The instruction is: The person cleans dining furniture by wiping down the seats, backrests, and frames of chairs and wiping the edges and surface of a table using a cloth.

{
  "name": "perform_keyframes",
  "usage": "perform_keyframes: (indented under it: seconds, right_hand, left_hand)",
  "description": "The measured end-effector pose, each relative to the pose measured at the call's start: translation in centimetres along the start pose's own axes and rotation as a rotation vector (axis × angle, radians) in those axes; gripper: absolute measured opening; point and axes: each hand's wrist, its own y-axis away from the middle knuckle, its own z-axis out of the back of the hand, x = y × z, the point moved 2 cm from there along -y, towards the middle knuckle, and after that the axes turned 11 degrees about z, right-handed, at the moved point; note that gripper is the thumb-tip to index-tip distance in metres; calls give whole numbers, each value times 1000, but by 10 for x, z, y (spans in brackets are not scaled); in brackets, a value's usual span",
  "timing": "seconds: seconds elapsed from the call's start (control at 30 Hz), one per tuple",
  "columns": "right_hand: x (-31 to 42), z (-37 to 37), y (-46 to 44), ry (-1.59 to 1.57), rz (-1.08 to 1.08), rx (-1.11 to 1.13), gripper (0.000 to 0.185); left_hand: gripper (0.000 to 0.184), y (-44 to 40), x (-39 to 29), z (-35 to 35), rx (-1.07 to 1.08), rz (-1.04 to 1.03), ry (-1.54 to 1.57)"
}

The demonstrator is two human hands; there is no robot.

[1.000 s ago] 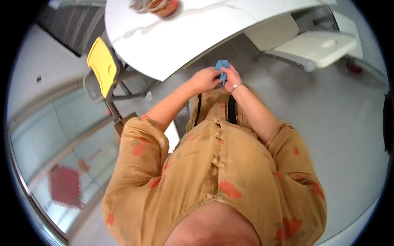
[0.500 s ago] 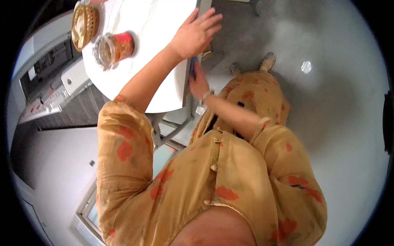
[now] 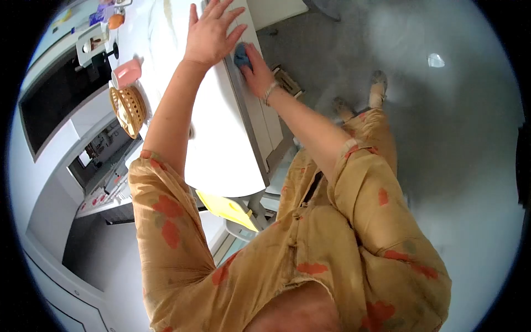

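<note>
My left hand (image 3: 213,34) lies palm down on the white tabletop (image 3: 221,149) near its long edge, fingers spread and holding nothing. Just beyond that edge, my right hand (image 3: 258,73) grips a crumpled blue cloth (image 3: 241,57). The cloth is pressed against the grey side of the table, slightly below the top surface. My right fingers are partly hidden behind the cloth and the table side. A bracelet circles my right wrist.
A woven basket (image 3: 138,105), a pink cup (image 3: 128,72) and an orange (image 3: 115,21) stand along the table's far left side. Under the near rounded end is a yellow panel (image 3: 229,209). Grey floor (image 3: 442,138) lies to the right.
My view has shifted along the table. My right hand has moved up the table side with the blue cloth, near my left hand. The jar seen earlier is now out of sight.
</note>
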Motion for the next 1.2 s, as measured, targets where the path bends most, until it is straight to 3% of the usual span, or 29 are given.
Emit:
perform_keyframes:
  seconds: [0.07, 0.13, 0.17, 0.2, 0.27, 0.33, 0.37, 0.47, 0.53, 0.57, 0.63, 0.8, 0.83, 0.87, 0.93, 0.97, 1.03, 1.07, 1.17, 1.2]
  right_hand:
    - [3, 0, 55, -83, -244, 11, 55]
    - [-13, -12, 143, -72, -394, 35, 58]
    - [-8, -10, 186, -63, -594, 119, 59]
    - [-5, -11, 213, -195, -649, 109, 60]
    - [-1, -13, 205, -114, -678, 151, 61]
    - [-11, -18, 159, -169, -766, -13, 63]
    - [-30, -20, 123, -65, -697, 21, 62]
    - [-26, 3, -29, -189, -485, -38, 60]
    - [-48, -2, -108, -55, -46, -28, 54]
    - [-39, -1, -116, -55, -41, -28, 54]
    - [-4, 4, -131, -138, 200, -9, 49]
    - [37, 13, 28, -505, -308, 170, 63]
    - [47, 15, 34, -296, -258, 208, 62]
    - [44, 13, 24, -293, -254, 212, 62]
    - [32, 7, -21, -126, -52, 144, 61]
    - [28, 5, -60, -284, -13, 30, 54]
    - [22, 8, -146, -453, 386, -89, 51]
    - [28, 26, -190, -147, 448, 54, 53]
    - [23, 28, -284, -268, 90, -122, 51]
    - [-1, 25, -303, -110, 157, -154, 48]
  left_hand:
    - [39, -10, 8, -7, 16, 2, 50]
    - [41, -16, 9, -10, -15, 56, 358]
    - [46, -12, 4, -12, -27, 53, 266]
    - [46, -11, 3, -13, -27, 43, 266]
    - [42, -12, 7, -11, -104, 139, 527]
    - [48, -12, 10, -12, -106, 134, 522]
    - [48, -11, 10, -13, -103, 145, 545]
    - [50, -14, 11, -11, -90, 167, 573]
    - [50, -15, 13, -10, -75, 185, 596]
    - [51, -15, 13, -11, -79, 189, 595]
    - [51, -17, 13, -5, -67, 205, 613]
    - [50, -19, 12, 0, 10, 209, 574]
    - [50, -19, 13, 1, 3, 212, 574]
    - [50, -19, 13, 1, 23, 216, 568]
    - [50, -21, 15, 1, 27, 218, 556]
    - [50, -20, 15, 1, 38, 216, 552]
    - [50, -21, 16, 2, 56, 227, 567]
    - [50, -20, 16, 3, 53, 232, 564]
    - [50, -19, 17, 1, 92, 241, 583]
    - [50, -19, 18, 1, 85, 248, 580]
